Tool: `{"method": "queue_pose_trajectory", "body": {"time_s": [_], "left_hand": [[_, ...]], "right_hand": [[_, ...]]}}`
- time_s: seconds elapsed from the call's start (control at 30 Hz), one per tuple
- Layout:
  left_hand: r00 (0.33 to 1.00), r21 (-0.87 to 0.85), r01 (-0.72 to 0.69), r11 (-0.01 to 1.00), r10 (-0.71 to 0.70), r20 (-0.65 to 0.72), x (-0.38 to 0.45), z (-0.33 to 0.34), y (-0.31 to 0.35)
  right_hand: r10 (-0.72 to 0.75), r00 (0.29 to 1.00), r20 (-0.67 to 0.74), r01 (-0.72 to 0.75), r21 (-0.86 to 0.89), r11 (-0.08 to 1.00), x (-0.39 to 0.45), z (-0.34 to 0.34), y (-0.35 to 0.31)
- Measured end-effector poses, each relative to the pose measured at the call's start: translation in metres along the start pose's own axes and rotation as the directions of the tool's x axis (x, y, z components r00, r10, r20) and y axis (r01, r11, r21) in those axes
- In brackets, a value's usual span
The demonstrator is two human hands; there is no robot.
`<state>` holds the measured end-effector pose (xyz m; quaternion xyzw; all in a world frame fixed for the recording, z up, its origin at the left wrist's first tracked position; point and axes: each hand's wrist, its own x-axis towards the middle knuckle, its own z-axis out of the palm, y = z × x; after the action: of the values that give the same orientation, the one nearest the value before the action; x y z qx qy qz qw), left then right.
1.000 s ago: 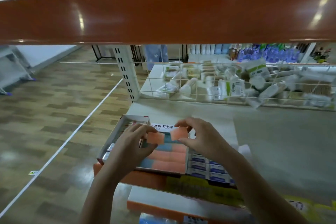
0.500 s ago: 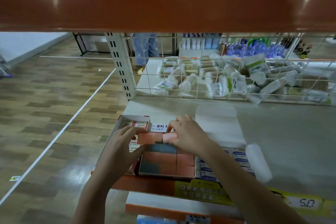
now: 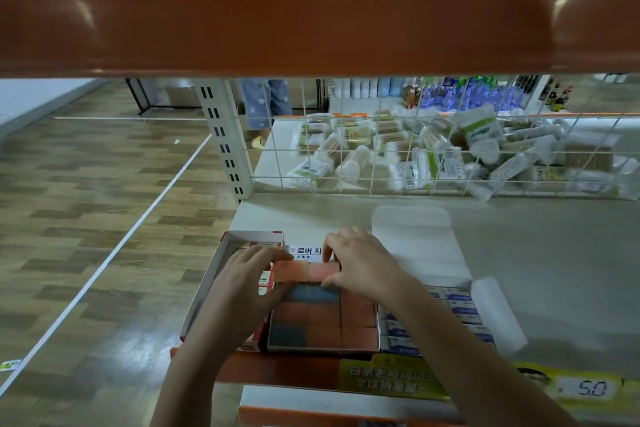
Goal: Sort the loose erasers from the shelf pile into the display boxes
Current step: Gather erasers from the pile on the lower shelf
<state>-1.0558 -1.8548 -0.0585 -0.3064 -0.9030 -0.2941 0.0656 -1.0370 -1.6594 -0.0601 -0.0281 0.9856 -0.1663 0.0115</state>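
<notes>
Both forearms reach forward and slightly inward over the front edge of the shelf (image 3: 540, 263), wrists low, so that the two hands meet at the back row of the middle display box (image 3: 323, 350). The left hand (image 3: 247, 276) lies palm down with its fingers stretched to the right, the tips touching the left edge of a pale pink eraser (image 3: 290, 270). The right hand (image 3: 360, 263) arches over the box, fingers curled at the far side and thumb at the near side, pinching a second pink eraser (image 3: 320, 270) that sits touching the first. The hands are close together, each set on its own block.

The erasers are smooth, matte rectangular blocks, packed edge to edge in a flat grid; most are salmon pink, a few dull blue (image 3: 313, 293). The box holding them is shallow white card. To its left stands a taller open carton (image 3: 211, 284) with red trim, partly under the left hand. To the right a box of blue-and-white wrapped erasers (image 3: 460, 305) lies with its white flap (image 3: 415, 243) folded back. The shelf surface is plain grey, its front lip orange with a yellow price strip (image 3: 585, 388). Behind, a white wire grid (image 3: 346, 156) fences off a heap of clear plastic tubs.
</notes>
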Motion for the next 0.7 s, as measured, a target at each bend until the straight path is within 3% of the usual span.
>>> {"method": "queue_pose_trajectory", "body": {"time_s": [0.2, 0.47, 0.7], "left_hand": [[0.998, -0.002, -0.002, 1.0, 0.002, 0.058, 0.011, 0.007, 0.002], [0.982, 0.086, -0.082, 0.993, 0.066, 0.174, 0.034, 0.044, 0.027], [0.98, 0.12, -0.113, 0.986, 0.091, 0.178, 0.039, 0.071, 0.037]], "right_hand": [[-0.008, 0.998, 0.064, 0.004, 0.063, 0.998, -0.005, -0.011, 0.007], [0.086, 0.995, -0.049, -0.077, 0.168, 0.983, -0.032, -0.032, 0.039], [0.119, 0.99, -0.077, -0.099, 0.216, 0.971, -0.042, -0.031, 0.046]]}}
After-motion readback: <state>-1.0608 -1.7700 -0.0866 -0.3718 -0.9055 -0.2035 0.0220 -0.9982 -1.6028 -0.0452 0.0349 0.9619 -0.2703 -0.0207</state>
